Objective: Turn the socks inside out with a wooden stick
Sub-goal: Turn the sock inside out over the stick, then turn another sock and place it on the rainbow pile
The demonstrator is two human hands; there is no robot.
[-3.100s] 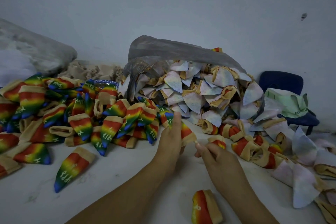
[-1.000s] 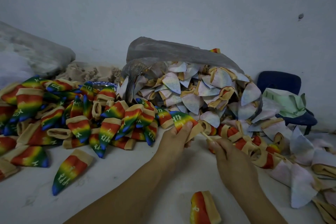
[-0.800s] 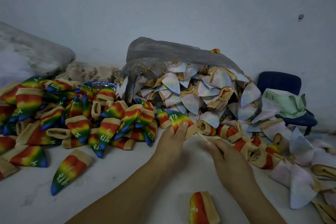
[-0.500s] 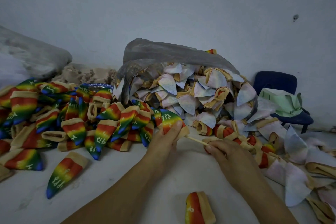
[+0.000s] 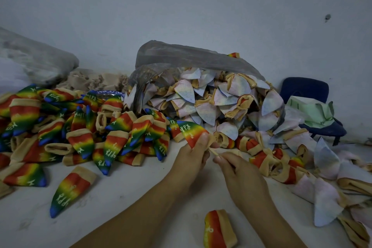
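My left hand [image 5: 191, 157] grips a rainbow sock [image 5: 191, 132] with white lettering, its blue toe pointing up and left and its tan cuff bunched at my fingertips. A thin wooden stick [image 5: 213, 152] runs from that cuff into my right hand [image 5: 237, 169], which pinches its near end. Only a short length of the stick shows between the two hands. Both hands hover just above the white table [image 5: 120, 197].
A heap of rainbow socks [image 5: 80, 127] covers the left of the table. Pale inside-out socks [image 5: 221, 102] spill from a grey plastic bag [image 5: 191, 56] behind and to the right. One sock [image 5: 218, 229] lies near the front edge. A blue chair [image 5: 306, 90] stands far right.
The sock in my left hand has turned fully rainbow side out and shifted left. The stick slid out of the cuff and my right hand now sits close to the left.
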